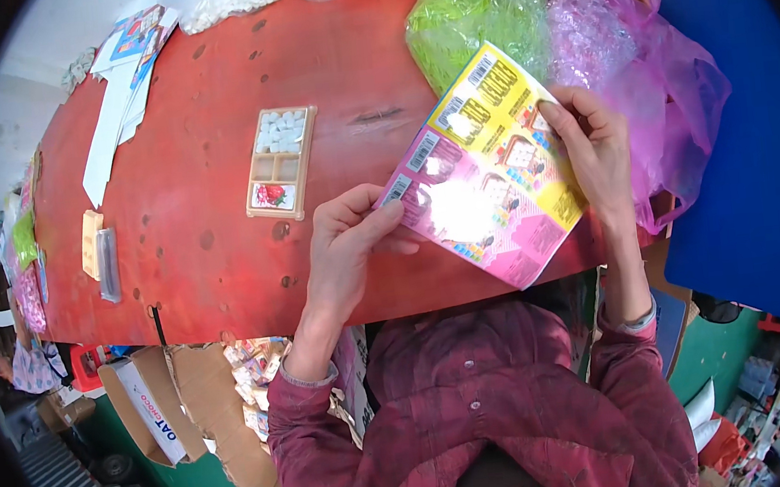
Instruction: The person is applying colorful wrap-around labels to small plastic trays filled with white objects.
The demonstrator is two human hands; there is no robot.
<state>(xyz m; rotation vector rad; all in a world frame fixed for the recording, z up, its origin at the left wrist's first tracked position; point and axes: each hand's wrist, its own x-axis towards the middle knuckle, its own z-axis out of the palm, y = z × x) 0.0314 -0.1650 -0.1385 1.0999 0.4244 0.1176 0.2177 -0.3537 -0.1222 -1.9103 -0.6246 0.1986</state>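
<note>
Between my two hands I hold a glossy printed sheet (471, 156), tilted above the table's near edge. One part is pink, the other yellow, with barcodes and small toy pictures; glare washes out its middle. My left hand (345, 243) pinches the lower left edge, thumb on top. On the upper right edge, my right hand (595, 144) grips with its thumb on the printed face. To the left of the sheet, a beige compartment tray (262, 168) lies on the table. White pieces (281, 134) fill its far end, and a card with a red fruit picture (273, 195) sits in its near end.
Bags of green shred (480, 24) and pink wrap (677, 98) lie on the red table (185, 160) at the right, beside a blue board (738, 154). White paper strips (112, 139) and another beige tray (91, 244) lie left. Below stands an open cardboard box (213, 401) with small packets.
</note>
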